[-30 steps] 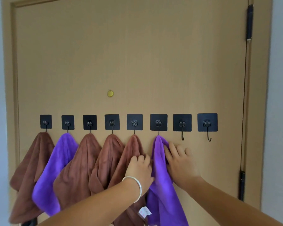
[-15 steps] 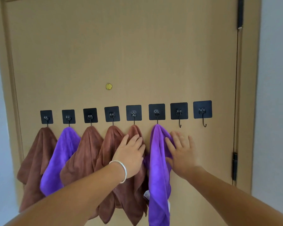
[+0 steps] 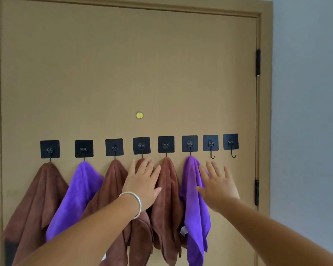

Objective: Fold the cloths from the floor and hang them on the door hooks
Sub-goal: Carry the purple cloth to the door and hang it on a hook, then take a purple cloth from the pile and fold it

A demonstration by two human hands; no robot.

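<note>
The left hand (image 3: pixel 142 184), a silver bangle (image 3: pixel 134 202) on its wrist, lay flat with fingers spread over the fourth cloth from the left, a brown cloth (image 3: pixel 141 231) whose top it hid. The right hand (image 3: pixel 217 186) was likewise spread and flat, its thumb at the right edge of the purple cloth (image 3: pixel 195 198) on the sixth hook (image 3: pixel 190 144); whether its palm touched the door (image 3: pixel 123 73) could not be told. Six cloths hung in a row, brown, purple, brown, brown, brown, purple, their lower ends cut off by the frame or covered by the forearms. A white tag (image 3: pixel 183 231) peeped out beside the purple cloth, its print unreadable. The two bare hooks (image 3: pixel 211 145) at the right end carried nothing. A small brass disc (image 3: pixel 139 115) sat above the row, and black hinges (image 3: pixel 258 62) ran along the door's right edge.
</note>
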